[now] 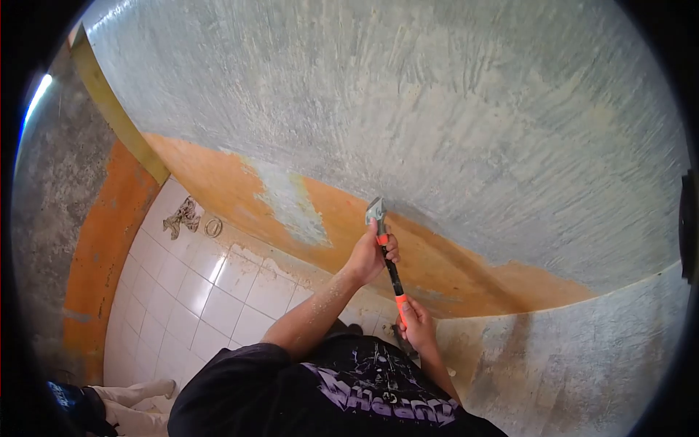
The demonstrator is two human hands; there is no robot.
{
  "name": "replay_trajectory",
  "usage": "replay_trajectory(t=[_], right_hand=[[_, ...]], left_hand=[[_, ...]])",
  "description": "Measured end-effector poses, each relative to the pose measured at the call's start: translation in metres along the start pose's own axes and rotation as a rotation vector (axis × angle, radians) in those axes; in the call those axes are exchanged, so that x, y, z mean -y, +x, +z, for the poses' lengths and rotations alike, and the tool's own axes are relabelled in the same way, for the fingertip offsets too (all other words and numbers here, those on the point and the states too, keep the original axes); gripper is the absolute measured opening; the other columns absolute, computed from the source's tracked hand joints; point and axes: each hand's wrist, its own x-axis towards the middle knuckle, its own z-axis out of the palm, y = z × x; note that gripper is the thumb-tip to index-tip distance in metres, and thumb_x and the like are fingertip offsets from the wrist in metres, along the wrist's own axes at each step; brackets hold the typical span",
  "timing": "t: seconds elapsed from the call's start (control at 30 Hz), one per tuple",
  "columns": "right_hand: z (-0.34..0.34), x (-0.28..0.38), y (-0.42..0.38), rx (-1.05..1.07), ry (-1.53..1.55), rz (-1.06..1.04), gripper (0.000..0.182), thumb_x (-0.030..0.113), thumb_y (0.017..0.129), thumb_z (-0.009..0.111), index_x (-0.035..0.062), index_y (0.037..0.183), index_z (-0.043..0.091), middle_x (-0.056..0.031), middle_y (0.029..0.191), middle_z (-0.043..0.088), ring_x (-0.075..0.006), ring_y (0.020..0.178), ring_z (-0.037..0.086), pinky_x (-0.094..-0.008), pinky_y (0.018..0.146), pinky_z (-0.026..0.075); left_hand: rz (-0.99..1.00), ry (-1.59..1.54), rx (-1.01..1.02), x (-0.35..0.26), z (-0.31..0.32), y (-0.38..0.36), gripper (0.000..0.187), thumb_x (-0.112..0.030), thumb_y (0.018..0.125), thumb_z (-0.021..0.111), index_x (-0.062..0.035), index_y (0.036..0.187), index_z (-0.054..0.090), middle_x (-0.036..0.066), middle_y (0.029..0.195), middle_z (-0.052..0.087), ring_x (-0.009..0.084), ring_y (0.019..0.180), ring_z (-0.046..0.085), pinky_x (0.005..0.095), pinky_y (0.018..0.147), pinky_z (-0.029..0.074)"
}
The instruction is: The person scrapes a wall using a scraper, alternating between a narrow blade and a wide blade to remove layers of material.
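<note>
A scraper (392, 269) with a grey metal head and a black and orange handle stretches between my two hands. Its head touches or nearly touches the wall (349, 109), near where rough grey surface meets orange paint. My left hand (371, 255) is wrapped round the upper handle just below the head, the thumb lying up against the head. Around the orange grip at the lower end, my right hand (417, 320) is closed. Pale flakes dot my left forearm.
Below the wall lies a white tiled floor (218, 313) with pale debris along its edge. A crumpled cloth (182, 217) and a roll of tape (213, 227) lie on it. Another person's legs (135, 408) show at the lower left. Orange-and-grey wall stands left.
</note>
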Motion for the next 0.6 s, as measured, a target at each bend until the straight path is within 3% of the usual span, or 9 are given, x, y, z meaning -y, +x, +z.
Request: replay_trajectory(t=[0.13, 0.23, 0.33, 0.6], right_hand=[[0.010, 0.008, 0.021, 0.026, 0.026, 0.052, 0.047, 0.034, 0.101, 0.057, 0.0066, 0.139, 0.050, 0.0035, 0.060, 0.045, -0.0043, 0.048, 0.042, -0.0204, 0.042, 0.034], [0.023, 0.010, 0.035, 0.043, -0.092, -0.006, 0.047, 0.033, 0.100, 0.058, 0.0048, 0.138, 0.051, 0.0045, 0.062, 0.046, -0.0039, 0.051, 0.043, -0.0210, 0.046, 0.035], [0.048, 0.013, 0.043, -0.032, -0.400, -0.206, 0.046, 0.032, 0.100, 0.058, 0.0021, 0.135, 0.054, 0.0052, 0.064, 0.046, -0.0039, 0.054, 0.043, -0.0219, 0.050, 0.036], [0.086, 0.019, 0.066, -0.003, -0.213, -0.055, 0.045, 0.029, 0.101, 0.057, 0.0009, 0.136, 0.054, 0.0047, 0.069, 0.047, -0.0042, 0.056, 0.043, -0.0219, 0.051, 0.036]], left_hand=[[0.074, 0.028, -0.120, -0.033, 0.006, -0.004, 0.050, -0.059, 0.103, 0.029, -0.0128, 0.100, 0.048, 0.001, 0.072, 0.042, 0.0159, 0.067, 0.042, 0.0331, 0.069, 0.039], [0.021, -0.050, -0.031, -0.051, -0.019, -0.005, 0.050, -0.059, 0.102, 0.028, -0.0135, 0.099, 0.048, 0.000, 0.072, 0.041, 0.0149, 0.065, 0.041, 0.0323, 0.068, 0.038], [0.060, -0.061, 0.057, -0.066, -0.036, -0.005, 0.051, -0.061, 0.102, 0.027, -0.0143, 0.096, 0.047, -0.001, 0.072, 0.041, 0.0137, 0.063, 0.038, 0.0314, 0.067, 0.036], [0.095, 0.059, -0.011, -0.107, -0.048, -0.005, 0.051, -0.061, 0.102, 0.024, -0.0146, 0.096, 0.044, -0.001, 0.071, 0.038, 0.0133, 0.062, 0.037, 0.0309, 0.066, 0.036]])
